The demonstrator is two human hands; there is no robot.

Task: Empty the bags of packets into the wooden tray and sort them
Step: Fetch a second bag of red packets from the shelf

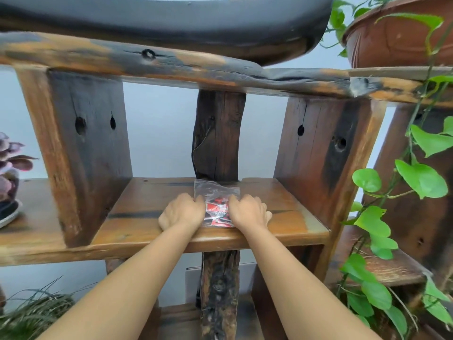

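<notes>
A clear plastic bag (217, 204) holding red and white packets lies on the wooden shelf board (147, 217), near its front edge. My left hand (182, 212) grips the bag's left side with curled fingers. My right hand (248, 211) grips its right side the same way. The bag's upper end lies flat toward the dark central post (218, 136). No wooden tray is in view.
The rustic shelf has thick uprights left (81, 148) and right (316, 148) of the compartment. A dark curved wooden piece (171, 23) sits on top. A brown plant pot (397, 38) and trailing green vine (421, 177) are at right, a purple succulent (9, 165) at left, grass (31, 315) below.
</notes>
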